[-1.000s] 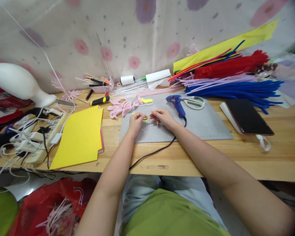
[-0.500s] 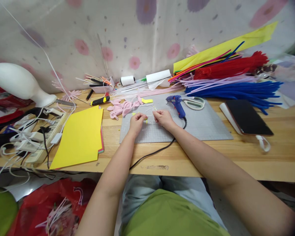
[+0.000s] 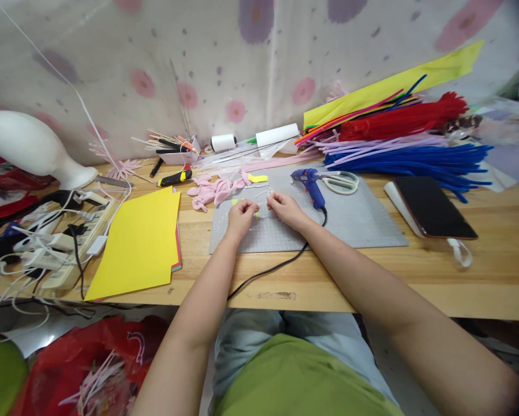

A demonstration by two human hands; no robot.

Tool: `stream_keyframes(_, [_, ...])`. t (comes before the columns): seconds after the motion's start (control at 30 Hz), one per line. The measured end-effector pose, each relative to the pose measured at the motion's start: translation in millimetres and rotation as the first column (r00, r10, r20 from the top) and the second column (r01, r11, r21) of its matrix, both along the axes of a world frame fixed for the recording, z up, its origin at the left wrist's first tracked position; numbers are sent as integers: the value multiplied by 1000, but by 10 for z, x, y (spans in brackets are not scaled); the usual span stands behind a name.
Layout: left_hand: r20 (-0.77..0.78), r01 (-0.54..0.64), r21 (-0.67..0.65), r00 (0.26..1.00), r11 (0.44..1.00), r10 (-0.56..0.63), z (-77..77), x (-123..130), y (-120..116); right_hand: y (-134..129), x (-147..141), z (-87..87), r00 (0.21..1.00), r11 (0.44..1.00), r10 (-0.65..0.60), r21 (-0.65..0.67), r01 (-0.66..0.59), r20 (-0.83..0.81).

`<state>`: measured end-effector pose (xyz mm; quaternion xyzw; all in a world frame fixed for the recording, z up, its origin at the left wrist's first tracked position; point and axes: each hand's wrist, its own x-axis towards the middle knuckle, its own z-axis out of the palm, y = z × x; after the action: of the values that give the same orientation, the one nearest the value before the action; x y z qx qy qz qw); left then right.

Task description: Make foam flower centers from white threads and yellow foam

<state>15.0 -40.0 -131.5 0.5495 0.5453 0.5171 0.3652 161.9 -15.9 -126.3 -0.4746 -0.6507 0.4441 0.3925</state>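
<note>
Over the grey cutting mat (image 3: 350, 225), both my hands work close together with fingertips pinched. My left hand (image 3: 241, 218) is closed on a small yellow piece (image 3: 256, 214) that shows just under its fingertips. My right hand (image 3: 286, 210) is closed too, a little apart from the left. Something thin and whitish shows by its fingertips, too small to name. Behind the hands lie a yellow strip (image 3: 258, 178) and thin white bits. Pink fuzzy shaped pieces (image 3: 216, 190) rest at the mat's left edge. Right of my right hand lies a blue glue gun (image 3: 313, 189), beside white-handled scissors (image 3: 343, 184).
Yellow sheets (image 3: 135, 242) and a power strip (image 3: 75, 254) with tangled cables are at left. A yellow-black utility knife (image 3: 175, 178) lies behind. Blue pipe cleaners (image 3: 406, 162) and red ones (image 3: 406, 118) are piled back right, near a phone (image 3: 435, 205). The glue gun's cord (image 3: 272, 268) crosses the front.
The fingers of my right hand have shifted very slightly, and less of the yellow piece shows at my left fingertips. The whole view has moved a touch; the things on the table stay put.
</note>
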Motion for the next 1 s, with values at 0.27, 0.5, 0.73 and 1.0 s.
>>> stream_keyframes(0.27, [-1, -33, -1, 999, 999, 33, 14, 3, -3, 16, 5, 10, 997, 991, 3, -134, -12, -72])
stream_keyframes(0.5, [-32, -11, 11, 999, 1000, 11, -12, 2, 8, 43, -4, 5, 998, 996, -56, -68, 58, 30])
stream_keyframes(0.73, [-14, -8, -3, 1000, 1000, 8, -6, -3, 4, 12, 7, 46, 1000, 992, -28, -124, 26, -11])
stream_keyframes(1.0, [-2, -3, 0, 1000, 1000, 3, 10, -2, 0, 34, 25, -12, 999, 999, 42, -13, -42, 8])
